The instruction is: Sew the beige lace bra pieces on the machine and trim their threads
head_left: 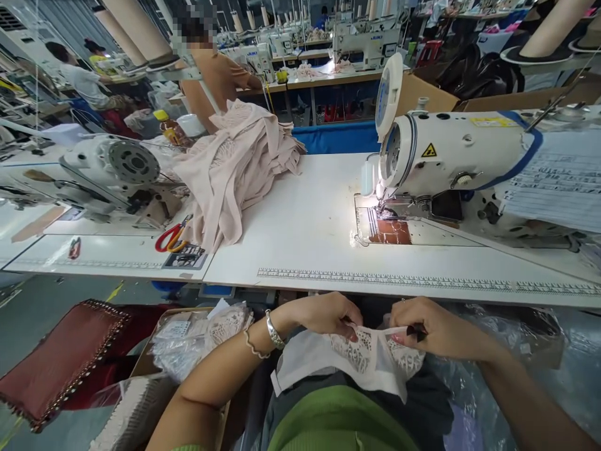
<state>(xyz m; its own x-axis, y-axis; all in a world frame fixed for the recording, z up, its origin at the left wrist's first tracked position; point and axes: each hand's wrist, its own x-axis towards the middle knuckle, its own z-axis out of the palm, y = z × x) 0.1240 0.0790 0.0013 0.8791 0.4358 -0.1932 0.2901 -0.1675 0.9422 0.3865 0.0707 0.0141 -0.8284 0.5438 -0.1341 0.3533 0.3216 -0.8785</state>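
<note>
A pale pink lace bra [364, 357] lies over my lap, its upper edge raised between my two hands. My left hand [331, 316] wears a bracelet and pinches this edge on the left. On the right, the fingers of my right hand [429, 329] are closed on the same edge. A small black thing [416, 332] shows within the right fingers; its kind is hidden. Both hands are just below the front edge of the white sewing table [300, 238]. Above them stands a white sewing machine [436, 150] with its lamp lit.
A heap of pale pink garments [239, 163] lies on the table at the left, beside red and orange-handled scissors [173, 237]. Another sewing machine [103, 175] stands further left. Below are a box of bagged lace pieces [183, 341] and a red cushion [61, 357]. Several people sit behind.
</note>
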